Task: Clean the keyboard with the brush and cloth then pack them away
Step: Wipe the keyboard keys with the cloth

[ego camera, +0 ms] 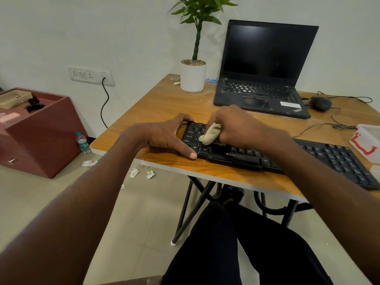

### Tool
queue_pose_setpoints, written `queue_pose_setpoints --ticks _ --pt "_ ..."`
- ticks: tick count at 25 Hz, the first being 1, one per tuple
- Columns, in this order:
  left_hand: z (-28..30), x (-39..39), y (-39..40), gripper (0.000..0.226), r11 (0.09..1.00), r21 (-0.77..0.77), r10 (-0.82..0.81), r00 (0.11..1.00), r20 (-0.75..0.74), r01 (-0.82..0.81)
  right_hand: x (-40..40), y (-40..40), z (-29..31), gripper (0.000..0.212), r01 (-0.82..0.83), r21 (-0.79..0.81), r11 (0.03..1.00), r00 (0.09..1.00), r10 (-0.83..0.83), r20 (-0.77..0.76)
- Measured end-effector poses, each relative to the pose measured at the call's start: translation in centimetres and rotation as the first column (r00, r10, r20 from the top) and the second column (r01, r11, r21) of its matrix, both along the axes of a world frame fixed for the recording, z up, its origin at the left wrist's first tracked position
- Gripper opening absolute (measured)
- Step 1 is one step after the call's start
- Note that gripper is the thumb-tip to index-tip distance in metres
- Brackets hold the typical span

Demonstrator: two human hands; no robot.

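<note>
Your dark-trousered legs (pixel 236 243) sit closest, under the near table edge. Your right hand (pixel 236 128) is curled round a bunched beige cloth (pixel 210 134), pressing its tip onto the left-hand keys of the black keyboard (pixel 287 159). Your left hand (pixel 166 134) braces the keyboard's left end, thumb at the front corner and fingers hooked over the back corner. The keyboard lies slantwise along the near edge of the wooden table (pixel 156 112), its right end toward 4 o'clock. Bare tabletop lies open at 10 to 12 o'clock of your hands. At 1 o'clock stands an open laptop (pixel 265 68), a mouse (pixel 320 102) beside it; at 12 o'clock a potted plant (pixel 193 76). A clear plastic container (pixel 368 140) sits at 3 o'clock, by the table's right edge.
</note>
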State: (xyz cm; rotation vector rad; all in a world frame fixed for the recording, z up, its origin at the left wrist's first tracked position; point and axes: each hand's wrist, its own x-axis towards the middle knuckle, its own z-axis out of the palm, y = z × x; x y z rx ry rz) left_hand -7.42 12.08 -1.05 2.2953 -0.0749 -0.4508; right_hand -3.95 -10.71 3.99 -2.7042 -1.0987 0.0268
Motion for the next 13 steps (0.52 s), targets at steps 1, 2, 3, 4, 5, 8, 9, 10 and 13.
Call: queue_pose_setpoints --ticks 1,2,3,4,5,8,9,10,13 --pt "0.0 0.0 0.0 0.123 1.000 -0.005 0.004 1.000 -0.003 -0.004 0.4 -0.1 0.7 0.028 0.042 -0.062 0.997 0.999 -0.043 -0.006" --pt "0.0 0.0 0.0 0.122 1.000 -0.007 0.005 1.000 -0.006 -0.005 0.8 0.1 1.1 0.024 0.072 -0.095 0.993 0.997 -0.071 0.008" --pt "0.0 0.0 0.0 0.121 1.000 -0.009 0.005 1.000 -0.006 -0.005 0.9 0.5 1.3 0.020 0.076 -0.082 0.994 0.997 -0.074 0.027" --pt "0.0 0.0 0.1 0.122 1.000 -0.009 0.006 1.000 -0.005 -0.006 0.6 1.0 1.1 0.019 0.059 -0.043 0.997 0.998 -0.057 0.033" --pt "0.0 0.0 0.1 0.124 1.000 -0.007 0.007 1.000 -0.005 -0.007 0.3 1.5 0.7 0.022 0.041 -0.003 0.999 0.999 -0.041 0.013" --pt "0.0 -0.1 0.0 0.125 1.000 -0.005 0.007 1.000 -0.003 -0.007 0.3 0.8 0.0 0.033 0.082 0.016 0.997 0.995 -0.081 -0.059" --pt "0.0 -0.2 0.0 0.124 1.000 -0.012 0.006 1.000 -0.002 -0.007 0.7 0.2 0.4 0.031 0.114 -0.025 0.993 0.992 -0.115 -0.053" --pt "0.0 -0.1 0.1 0.123 1.000 -0.014 0.003 1.000 -0.003 -0.003 1.0 -0.4 0.9 0.026 0.144 -0.084 0.986 0.988 -0.148 -0.041" --pt "0.1 -0.1 0.0 0.125 1.000 -0.006 -0.007 1.000 0.002 0.007 1.1 -0.8 1.8 0.012 0.167 -0.132 0.977 0.985 -0.161 0.054"
